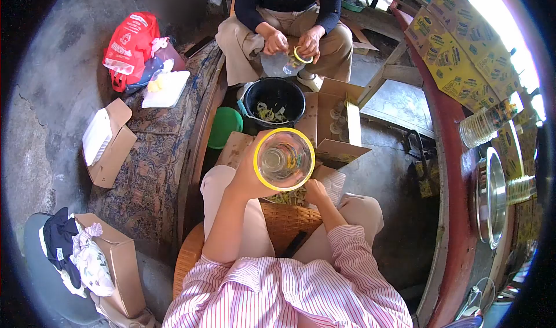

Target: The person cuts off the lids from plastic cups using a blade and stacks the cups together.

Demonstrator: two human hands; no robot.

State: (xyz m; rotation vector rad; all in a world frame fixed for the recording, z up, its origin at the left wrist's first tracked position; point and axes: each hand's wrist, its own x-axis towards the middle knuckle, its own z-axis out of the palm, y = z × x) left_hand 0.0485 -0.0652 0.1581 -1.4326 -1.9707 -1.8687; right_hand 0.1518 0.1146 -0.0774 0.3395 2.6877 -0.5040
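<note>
My left hand (246, 176) is wrapped round a clear cup (277, 160) with a yellow rim and lifts it close to the camera, its mouth facing me. Small coloured marks show through the cup's wall. Lower and to the right, my right hand (316, 192) is closed beside a heap of yellow-green strips (289, 197) in front of my lap; what its fingers hold, if anything, is hidden. The cup covers part of the area behind it.
Opposite sits a person whose hands (292, 43) hold another yellow-rimmed clear cup (294, 63). Between us stand a black bucket (250, 105) with strips inside, a green lid (225, 128) and an open cardboard box (341, 145) containing clear cups. A red-edged bench (443, 212) runs along the right.
</note>
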